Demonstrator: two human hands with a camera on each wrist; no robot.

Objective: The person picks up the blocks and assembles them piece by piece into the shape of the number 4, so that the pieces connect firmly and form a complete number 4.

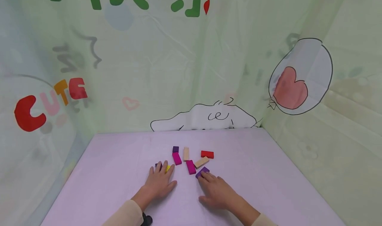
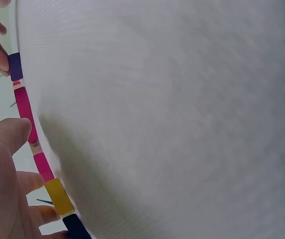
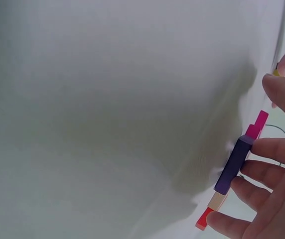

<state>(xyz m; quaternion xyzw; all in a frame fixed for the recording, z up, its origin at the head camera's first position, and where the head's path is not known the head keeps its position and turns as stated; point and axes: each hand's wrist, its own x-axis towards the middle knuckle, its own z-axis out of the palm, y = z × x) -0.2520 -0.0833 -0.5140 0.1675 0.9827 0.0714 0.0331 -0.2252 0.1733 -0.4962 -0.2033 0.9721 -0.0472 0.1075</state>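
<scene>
My left hand reaches over the near left blocks with its fingers spread. Under its fingertips lie a yellow block and a dark blue block, both partly covered in the head view. To the right, my right hand has its fingertips on a purple block, the thumb held apart from it. In the right wrist view several fairly straight fingers line the long side of that purple block. Neither hand curls round a block.
Between and beyond the hands lie two magenta blocks, two plain wooden blocks, a red block and a small dark purple block. The lilac table meets printed cloth walls at back and sides.
</scene>
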